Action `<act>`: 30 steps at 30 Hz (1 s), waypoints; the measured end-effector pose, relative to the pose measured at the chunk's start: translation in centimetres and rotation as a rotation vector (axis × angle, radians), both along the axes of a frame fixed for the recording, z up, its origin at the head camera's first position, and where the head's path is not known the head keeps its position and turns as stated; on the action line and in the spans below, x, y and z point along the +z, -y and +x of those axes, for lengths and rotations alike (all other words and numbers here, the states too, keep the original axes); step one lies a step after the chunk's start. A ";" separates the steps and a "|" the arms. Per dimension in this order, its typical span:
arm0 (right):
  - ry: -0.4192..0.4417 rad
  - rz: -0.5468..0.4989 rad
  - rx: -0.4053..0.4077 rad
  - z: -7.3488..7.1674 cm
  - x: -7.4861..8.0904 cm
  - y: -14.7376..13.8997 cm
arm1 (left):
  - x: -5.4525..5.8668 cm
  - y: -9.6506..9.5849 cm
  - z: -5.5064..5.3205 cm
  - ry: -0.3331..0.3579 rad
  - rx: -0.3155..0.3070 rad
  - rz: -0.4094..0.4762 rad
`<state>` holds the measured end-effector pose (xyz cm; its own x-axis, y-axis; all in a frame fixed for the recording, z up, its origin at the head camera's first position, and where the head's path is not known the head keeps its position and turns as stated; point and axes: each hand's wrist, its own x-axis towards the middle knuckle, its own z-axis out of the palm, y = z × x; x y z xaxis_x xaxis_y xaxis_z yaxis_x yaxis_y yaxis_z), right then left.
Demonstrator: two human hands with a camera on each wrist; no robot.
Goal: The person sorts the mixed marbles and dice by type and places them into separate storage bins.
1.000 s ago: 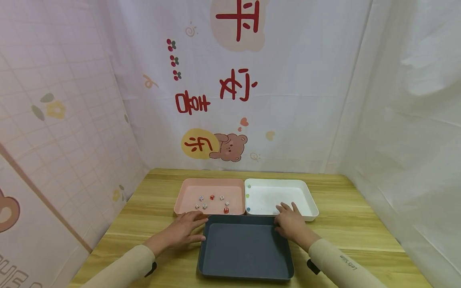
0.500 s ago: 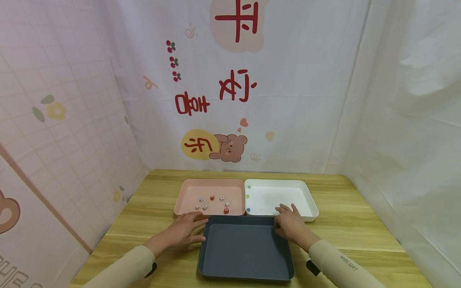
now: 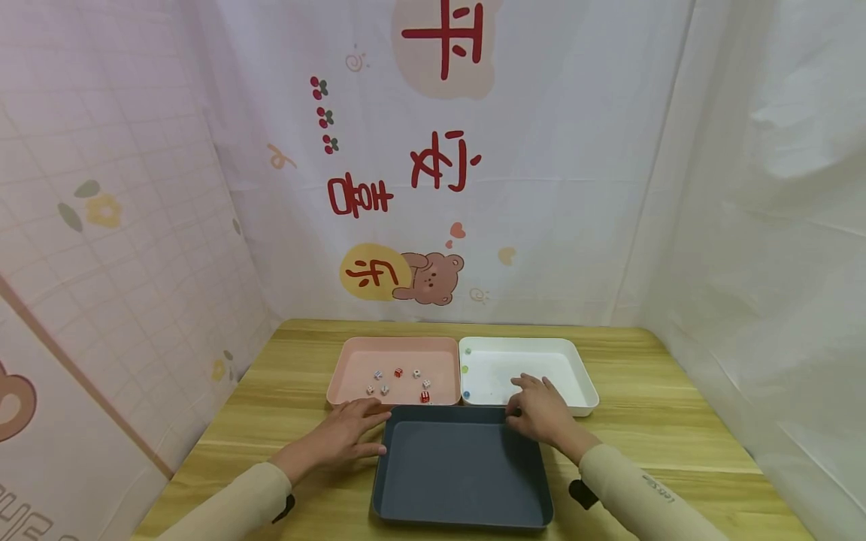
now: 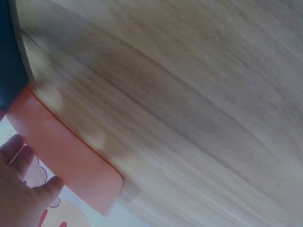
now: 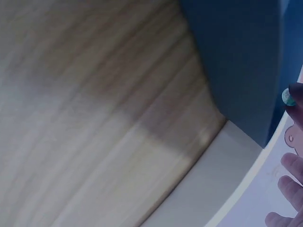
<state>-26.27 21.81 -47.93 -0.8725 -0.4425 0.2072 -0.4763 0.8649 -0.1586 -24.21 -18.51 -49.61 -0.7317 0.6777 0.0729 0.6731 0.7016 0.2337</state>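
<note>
My right hand [image 3: 543,412] is over the seam between the dark grey tray [image 3: 467,473] and the white tray [image 3: 531,359]. In the right wrist view, the thumb and forefinger pinch a small pale-green marble [image 5: 288,97], while the other fingers [image 5: 291,191] stay spread. Along the white tray's left side lie a pale-green marble [image 3: 468,351], a yellow-green marble [image 3: 464,369] and a blue marble [image 3: 466,394]. My left hand [image 3: 338,436] lies with relaxed fingers beside the dark tray's far left corner, near the pink tray [image 3: 355,357], holding nothing.
Several small dice, white and red, including a red die [image 3: 425,396], lie in the pink tray. Both back trays stand side by side against the dark tray's far edge. Wooden tabletop [image 3: 649,421] surrounds them. A printed white curtain [image 3: 555,188] hangs behind and at both sides.
My right hand has shifted slightly left along the dark tray's far edge, its thumb and forefinger now drawn together. My left hand and the trays stay put.
</note>
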 end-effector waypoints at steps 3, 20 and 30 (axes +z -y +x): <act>-0.011 -0.020 -0.009 -0.3 0.5 0.1 | 0.0 0.1 0.1 0.011 0.008 -0.004; -0.005 -0.033 -0.116 -2.9 1.8 -1.0 | 0.1 0.1 0.5 0.033 0.023 -0.014; -0.075 -0.061 -0.156 -3.8 2.2 -1.4 | 0.4 -0.4 0.3 0.046 0.042 -0.005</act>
